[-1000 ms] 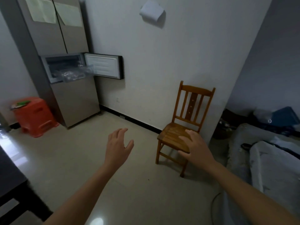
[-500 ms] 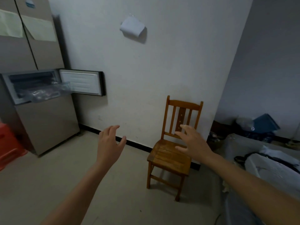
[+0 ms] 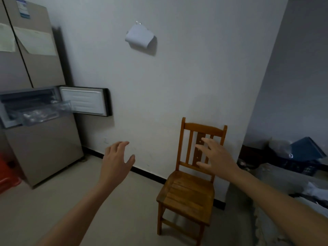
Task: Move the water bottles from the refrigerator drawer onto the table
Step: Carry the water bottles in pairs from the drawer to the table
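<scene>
The grey refrigerator (image 3: 42,150) stands at the left with its small middle door (image 3: 85,102) swung open to the right. A clear plastic drawer (image 3: 46,112) is pulled out of that compartment, and blurred clear shapes that may be the water bottles (image 3: 35,115) lie in it. My left hand (image 3: 115,162) is raised mid-air, fingers spread, holding nothing, well right of the fridge. My right hand (image 3: 214,157) is also empty and open, in front of the chair back. No table is in view.
A wooden chair (image 3: 190,189) stands against the white wall right of centre. A red plastic stool (image 3: 7,173) sits at the left edge. A bed or sofa with cloth and a dark bag (image 3: 305,153) fills the right. A curled paper (image 3: 140,39) hangs on the wall.
The view has swung right and up: the fridge slid to the left edge, the dark table at lower left left the frame. Both hands stayed raised, open and empty.
</scene>
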Available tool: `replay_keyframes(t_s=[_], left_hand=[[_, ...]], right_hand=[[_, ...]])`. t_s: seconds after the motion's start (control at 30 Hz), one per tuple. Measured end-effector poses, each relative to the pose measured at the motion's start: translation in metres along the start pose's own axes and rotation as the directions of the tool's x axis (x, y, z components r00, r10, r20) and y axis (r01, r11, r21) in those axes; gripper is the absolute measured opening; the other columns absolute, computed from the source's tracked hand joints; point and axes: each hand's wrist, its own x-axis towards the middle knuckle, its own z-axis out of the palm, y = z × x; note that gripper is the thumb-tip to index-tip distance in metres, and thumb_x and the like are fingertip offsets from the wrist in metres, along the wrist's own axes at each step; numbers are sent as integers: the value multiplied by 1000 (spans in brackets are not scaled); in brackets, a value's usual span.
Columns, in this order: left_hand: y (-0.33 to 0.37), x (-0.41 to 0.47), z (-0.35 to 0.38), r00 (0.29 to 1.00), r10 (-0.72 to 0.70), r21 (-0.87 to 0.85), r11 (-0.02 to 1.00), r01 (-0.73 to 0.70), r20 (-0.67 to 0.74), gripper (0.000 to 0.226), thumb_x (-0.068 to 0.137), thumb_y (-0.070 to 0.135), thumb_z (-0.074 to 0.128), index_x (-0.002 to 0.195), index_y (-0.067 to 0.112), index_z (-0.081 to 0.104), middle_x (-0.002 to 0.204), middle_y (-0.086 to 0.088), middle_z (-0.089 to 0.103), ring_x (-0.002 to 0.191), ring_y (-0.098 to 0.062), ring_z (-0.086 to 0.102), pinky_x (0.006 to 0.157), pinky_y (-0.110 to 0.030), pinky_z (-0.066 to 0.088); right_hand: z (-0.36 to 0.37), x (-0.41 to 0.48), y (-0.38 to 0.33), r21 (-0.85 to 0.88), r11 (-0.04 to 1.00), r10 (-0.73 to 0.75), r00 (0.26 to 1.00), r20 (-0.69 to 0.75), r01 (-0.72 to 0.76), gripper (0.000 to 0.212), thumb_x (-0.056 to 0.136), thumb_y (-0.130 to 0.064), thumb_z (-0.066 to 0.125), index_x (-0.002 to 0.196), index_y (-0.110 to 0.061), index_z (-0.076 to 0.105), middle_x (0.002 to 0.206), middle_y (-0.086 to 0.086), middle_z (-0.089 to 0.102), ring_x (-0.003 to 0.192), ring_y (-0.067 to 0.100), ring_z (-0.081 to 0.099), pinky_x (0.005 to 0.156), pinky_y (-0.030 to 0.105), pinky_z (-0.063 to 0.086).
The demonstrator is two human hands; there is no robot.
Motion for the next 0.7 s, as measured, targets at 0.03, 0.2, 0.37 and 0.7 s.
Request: replay_keyframes(t_s=[0.03,0.2,0.37,0.7], left_hand=[[5,12,8,1000,-2,14,1000,2,-15,46,83,17,64,125,4,50,127,-18,52,122,-37,38,100,-44,33],[23,64,42,996,-74,86,993,78,-53,47,85,19,61,128,6,48,132,-15,48,125,-34,35,102,-41,30],[27,99,60,979,-177,144,971,191,-106,47,84,17,61,128,8,48,133,-14,47,126,-33,34,101,-41,31],[-19,107,38,922,-317,299,878,373,-222,46,76,9,69,119,3,56,120,-20,56,115,-39,46,94,-45,38]], right_hand=[[0,16,10,-1,1000,-24,1000,-20,24,62,88,-40,54,142,-21,30,152,8,20,142,23,12,115,43,19],[8,91,56,33,992,-120,991,-59,122,63,89,-42,52,143,-22,27,152,6,19,141,20,12,114,36,18],[33,163,84,127,967,-212,974,-83,221,62,89,-41,53,142,-22,28,151,6,21,140,19,15,112,34,19],[100,253,42,186,857,-428,865,-263,481,60,56,-27,87,108,-8,65,108,21,64,99,38,62,72,47,52]])
